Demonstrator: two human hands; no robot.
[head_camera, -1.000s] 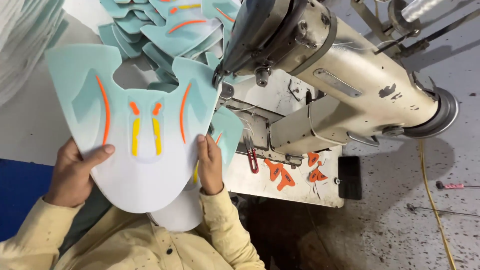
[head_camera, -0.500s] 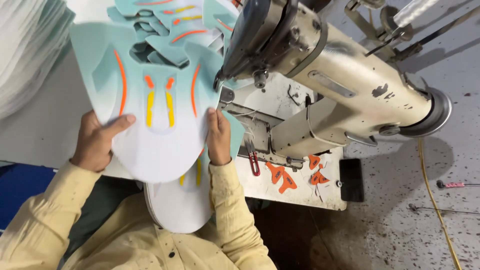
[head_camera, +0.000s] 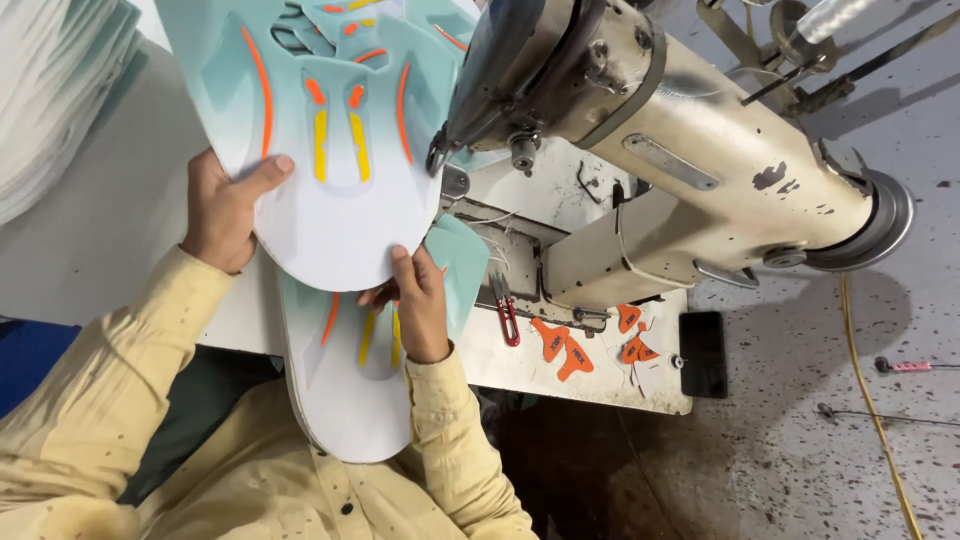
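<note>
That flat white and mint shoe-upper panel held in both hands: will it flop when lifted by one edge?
Probably only slightly. The white and mint shoe-upper panel stays flat between the left hand and right hand, pinched only at its edges. It looks thin, so likely light and bendable.

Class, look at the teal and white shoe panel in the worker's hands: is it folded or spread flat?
Spread flat. The shoe panel shows its full face with no crease, left hand and right hand gripping opposite edges.
</note>
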